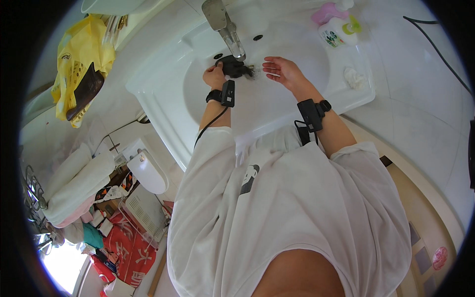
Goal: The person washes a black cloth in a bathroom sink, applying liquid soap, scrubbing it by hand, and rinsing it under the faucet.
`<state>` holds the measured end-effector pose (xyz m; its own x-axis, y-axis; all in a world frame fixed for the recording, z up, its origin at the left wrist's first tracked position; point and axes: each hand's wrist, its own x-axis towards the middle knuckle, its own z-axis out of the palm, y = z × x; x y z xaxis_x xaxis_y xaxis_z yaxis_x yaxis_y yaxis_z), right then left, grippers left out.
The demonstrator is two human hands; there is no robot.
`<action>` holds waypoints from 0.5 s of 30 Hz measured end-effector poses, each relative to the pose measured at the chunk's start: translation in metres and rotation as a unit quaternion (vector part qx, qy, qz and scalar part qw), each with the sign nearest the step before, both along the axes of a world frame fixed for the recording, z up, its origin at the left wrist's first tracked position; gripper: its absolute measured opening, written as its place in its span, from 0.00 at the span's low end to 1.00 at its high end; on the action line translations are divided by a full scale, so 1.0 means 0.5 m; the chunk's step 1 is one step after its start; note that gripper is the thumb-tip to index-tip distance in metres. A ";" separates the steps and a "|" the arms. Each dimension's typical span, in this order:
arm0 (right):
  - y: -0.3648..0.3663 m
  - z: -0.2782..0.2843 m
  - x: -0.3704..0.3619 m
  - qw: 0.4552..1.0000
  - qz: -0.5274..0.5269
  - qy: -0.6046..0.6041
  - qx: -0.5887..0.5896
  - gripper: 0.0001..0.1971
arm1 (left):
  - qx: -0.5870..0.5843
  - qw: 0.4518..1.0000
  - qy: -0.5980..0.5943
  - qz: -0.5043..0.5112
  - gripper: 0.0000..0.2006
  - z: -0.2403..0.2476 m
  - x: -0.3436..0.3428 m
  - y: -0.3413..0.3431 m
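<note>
A white washbasin (303,101) lies in front of me, with a chrome tap (225,28) at its far side. Right below the spout is a small, dark, limp piece, apparently wet cloth (232,67); its exact kind I cannot make out. My left hand (214,76) grips its left end, fingers closed on it. Around the cloth's right end the basin surface shows splashes or clear water. Just right of that, my right hand (284,72) hovers over the bowl with fingers apart, holding nothing.
Pump bottles, one pink (326,13) and one white with a green top (339,32), stand at the far right rim. A crumpled white lump (354,78) sits on the right rim. At the left hangs a yellow bag (84,54); a toilet (147,171) is lower left.
</note>
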<state>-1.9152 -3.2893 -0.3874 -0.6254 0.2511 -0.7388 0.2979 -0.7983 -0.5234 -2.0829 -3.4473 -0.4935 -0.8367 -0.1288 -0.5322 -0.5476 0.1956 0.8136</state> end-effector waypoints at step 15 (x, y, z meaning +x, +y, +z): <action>0.015 -0.019 0.030 0.999 -0.034 -0.019 -0.007 0.12 | -0.254 0.915 0.303 -0.087 0.12 0.148 0.018 0.036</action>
<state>-1.9004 -3.2818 -0.3968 -0.5780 0.2807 -0.7663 0.2627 -0.8250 -0.5003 -2.0740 -3.4292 -0.4197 -0.9896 -0.0686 0.1268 0.0478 0.6740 0.7372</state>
